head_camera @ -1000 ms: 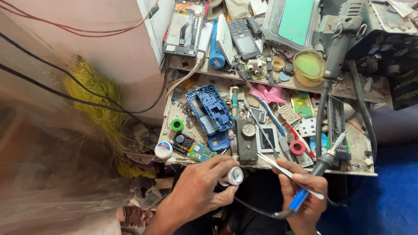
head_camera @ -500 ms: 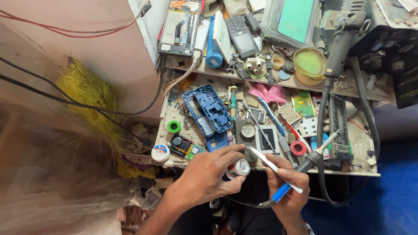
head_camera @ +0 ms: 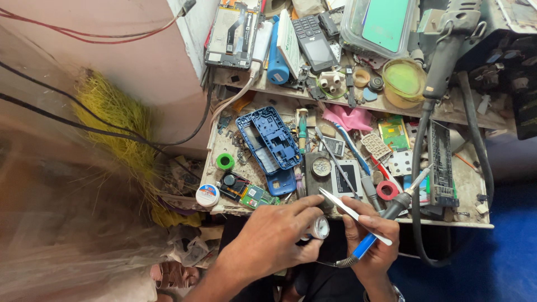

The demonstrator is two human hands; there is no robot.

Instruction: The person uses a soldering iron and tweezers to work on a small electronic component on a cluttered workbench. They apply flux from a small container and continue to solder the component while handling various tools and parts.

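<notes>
**Both hands at the near edge of a crowded bench**

My left hand [head_camera: 274, 235] sits just off the near edge of the workbench [head_camera: 447, 221], fingers curled shut around a small round solder spool [head_camera: 320, 227], which shows between thumb and forefinger. My right hand [head_camera: 372, 237] is just right of it, closed on two things at once: a soldering iron [head_camera: 386, 221] with a blue grip, its tip pointing up and right over the bench edge, and a pair of flat metal tweezers [head_camera: 347, 208] angled up and left. The two hands are nearly touching.

Free room is scarce. Just beyond my knuckles lie a green circuit board [head_camera: 254, 196], a dark phone body [head_camera: 319, 170] and a red tape ring [head_camera: 387, 190]. Farther off, a blue phone frame [head_camera: 268, 138] lies tilted at centre-left. A white round tin [head_camera: 207, 195] and a green tape roll [head_camera: 225, 162] sit near the left edge. A thick black cable [head_camera: 417, 168] runs down the right side and loops below the near edge. The only open space is on the near side, below the bench, where my hands already are.
</notes>
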